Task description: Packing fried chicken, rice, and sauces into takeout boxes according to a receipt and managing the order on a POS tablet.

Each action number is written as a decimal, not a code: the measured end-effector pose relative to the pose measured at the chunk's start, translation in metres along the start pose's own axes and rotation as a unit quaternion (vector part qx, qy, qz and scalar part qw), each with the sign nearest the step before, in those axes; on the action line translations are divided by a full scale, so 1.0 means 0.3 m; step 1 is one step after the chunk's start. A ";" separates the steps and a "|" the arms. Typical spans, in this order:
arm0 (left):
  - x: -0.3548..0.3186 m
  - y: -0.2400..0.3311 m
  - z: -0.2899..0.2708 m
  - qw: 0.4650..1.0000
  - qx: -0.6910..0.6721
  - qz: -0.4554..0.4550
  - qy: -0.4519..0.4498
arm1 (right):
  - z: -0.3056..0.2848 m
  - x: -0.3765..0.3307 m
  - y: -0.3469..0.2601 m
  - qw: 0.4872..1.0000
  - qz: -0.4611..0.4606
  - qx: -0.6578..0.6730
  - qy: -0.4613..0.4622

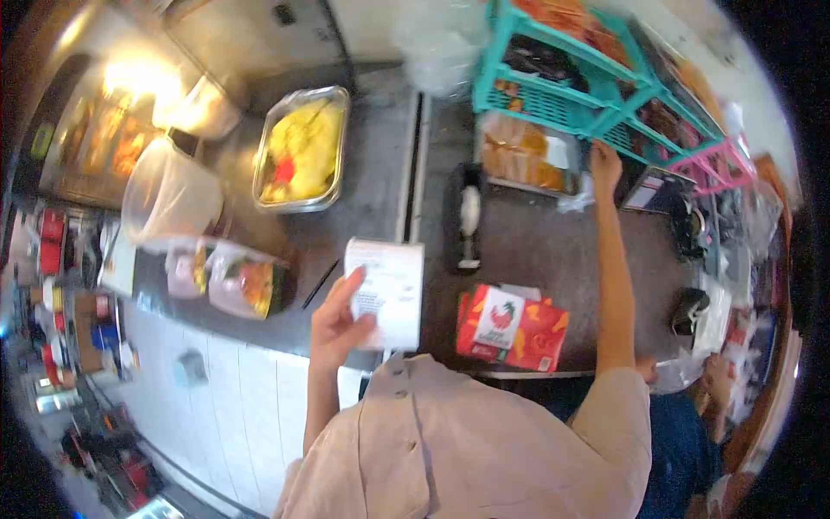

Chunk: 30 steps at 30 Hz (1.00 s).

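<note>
My left hand (333, 322) grips a white paper pad (396, 298) with writing on it, held above the front of the dark counter. My right hand (604, 169) reaches far forward to the lower edge of the teal plastic crates (549, 99). Its fingers look closed, and I cannot make out what is in them. Just left of that hand lies a clear-wrapped pack of brown food, perhaps bread (523, 156), with crumpled clear plastic (581, 195) near the wrist. A black pen (321, 284) rests left of the pad.
A foil tray of yellow food (303, 151) stands at the back left, by a clear tub (169, 190) and bagged food (244, 281). A black holder (469, 216) and red printed packs (512, 329) sit mid-counter. Another person's hand (716, 379) shows at the right.
</note>
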<state>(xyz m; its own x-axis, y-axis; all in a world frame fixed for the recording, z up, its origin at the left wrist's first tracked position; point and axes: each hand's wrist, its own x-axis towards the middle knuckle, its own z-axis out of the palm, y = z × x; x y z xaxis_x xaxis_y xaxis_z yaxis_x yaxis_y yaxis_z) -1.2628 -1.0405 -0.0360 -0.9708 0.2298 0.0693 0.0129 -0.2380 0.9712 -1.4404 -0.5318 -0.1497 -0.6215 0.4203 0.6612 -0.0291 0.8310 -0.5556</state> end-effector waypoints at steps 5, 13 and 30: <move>-0.101 -0.005 -0.163 0.997 0.031 0.034 0.060 | 0.039 -0.087 -0.007 0.991 0.070 -0.019 -0.109; -0.126 0.007 -0.161 0.994 -0.056 0.005 0.098 | 0.100 -0.175 0.282 0.983 0.132 -0.117 -0.058; -0.082 0.057 0.155 0.990 0.082 0.099 0.062 | 0.219 0.027 0.785 0.891 0.158 -0.365 -0.219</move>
<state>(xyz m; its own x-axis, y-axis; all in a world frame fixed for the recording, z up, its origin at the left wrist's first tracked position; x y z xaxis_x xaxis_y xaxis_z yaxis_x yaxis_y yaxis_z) -1.2276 -1.0064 -0.0107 -0.9669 0.0736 0.2441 0.2356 -0.1084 0.9658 -1.5038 -0.3567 -0.3082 -0.7585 0.6261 0.1808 0.6195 0.7789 -0.0979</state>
